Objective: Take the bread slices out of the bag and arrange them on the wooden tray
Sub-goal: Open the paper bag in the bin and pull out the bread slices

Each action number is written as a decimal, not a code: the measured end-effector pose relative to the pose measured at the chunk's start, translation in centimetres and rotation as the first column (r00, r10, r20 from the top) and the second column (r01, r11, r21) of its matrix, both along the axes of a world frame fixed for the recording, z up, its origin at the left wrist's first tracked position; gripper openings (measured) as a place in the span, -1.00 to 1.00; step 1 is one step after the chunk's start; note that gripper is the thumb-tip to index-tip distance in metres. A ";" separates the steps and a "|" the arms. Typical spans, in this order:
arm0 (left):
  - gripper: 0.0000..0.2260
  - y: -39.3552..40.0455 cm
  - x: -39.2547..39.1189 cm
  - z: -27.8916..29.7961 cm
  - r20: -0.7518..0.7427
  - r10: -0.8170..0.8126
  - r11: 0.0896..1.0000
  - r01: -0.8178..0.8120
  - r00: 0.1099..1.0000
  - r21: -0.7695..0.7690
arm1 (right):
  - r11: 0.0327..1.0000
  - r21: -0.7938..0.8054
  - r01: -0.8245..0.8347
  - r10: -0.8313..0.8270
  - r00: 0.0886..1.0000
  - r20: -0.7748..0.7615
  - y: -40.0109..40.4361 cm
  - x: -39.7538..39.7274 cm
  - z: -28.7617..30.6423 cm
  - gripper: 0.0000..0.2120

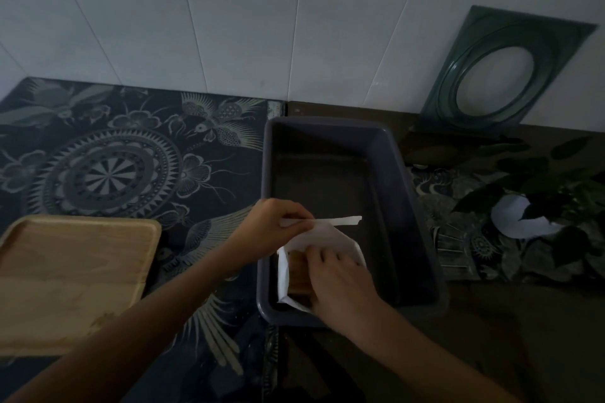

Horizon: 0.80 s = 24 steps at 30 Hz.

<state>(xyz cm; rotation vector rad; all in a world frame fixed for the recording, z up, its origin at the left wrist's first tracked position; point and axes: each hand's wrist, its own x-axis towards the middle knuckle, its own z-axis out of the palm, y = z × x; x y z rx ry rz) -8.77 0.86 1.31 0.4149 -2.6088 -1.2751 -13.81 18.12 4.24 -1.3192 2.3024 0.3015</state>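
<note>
One white paper bag (319, 240) lies in the near left corner of a dark bin (397, 173). The left hand (275, 226) has its grip pinched on the bag's top flap; the right hand (340, 281) grips inside its mouth, on brown bread slices (298, 271), count unclear. One bare wooden tray (72, 278) sits at the surface's left edge.

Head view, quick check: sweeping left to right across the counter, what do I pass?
wooden tray → left hand pinching the bag's flap → white bag in the dark tub with the right hand on it → potted plant
</note>
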 end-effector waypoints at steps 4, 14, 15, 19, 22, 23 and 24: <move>-0.86 -0.2 0.3 0.1 0.013 -0.029 1.000 0.030 0.999 -0.009 | 0.995 -0.098 -0.011 0.010 1.000 -0.012 1.3 0.6 2.2 -0.29; -0.86 -1.0 0.8 0.0 0.014 -0.116 0.993 0.116 0.993 0.006 | 0.956 -0.290 0.032 -0.053 0.997 -0.062 3.0 1.5 7.5 -0.43; -0.84 -1.0 0.9 0.0 0.017 -0.133 0.991 0.133 0.991 0.013 | 0.951 -0.308 0.029 -0.057 0.995 -0.082 3.2 1.7 8.3 -0.45; -0.78 -1.6 1.1 0.1 0.029 -0.182 0.983 0.182 0.983 0.025 | 0.935 -0.346 0.073 -0.103 0.992 -0.070 4.1 1.8 11.4 -0.56; -0.76 -2.2 1.6 0.5 0.052 -0.206 0.978 0.207 0.977 0.002 | 0.927 -0.351 0.130 -0.147 0.989 -0.022 4.9 1.9 13.1 -0.62; -0.75 -2.3 1.8 0.7 0.059 -0.222 0.975 0.222 0.973 -0.004 | 0.919 -0.365 0.146 -0.164 0.986 -0.020 5.2 1.9 13.6 -0.65; -0.74 -2.4 2.1 0.9 0.068 -0.243 0.970 0.244 0.968 -0.013 | 0.910 -0.382 0.160 -0.184 0.983 -0.026 5.4 1.8 14.0 -0.67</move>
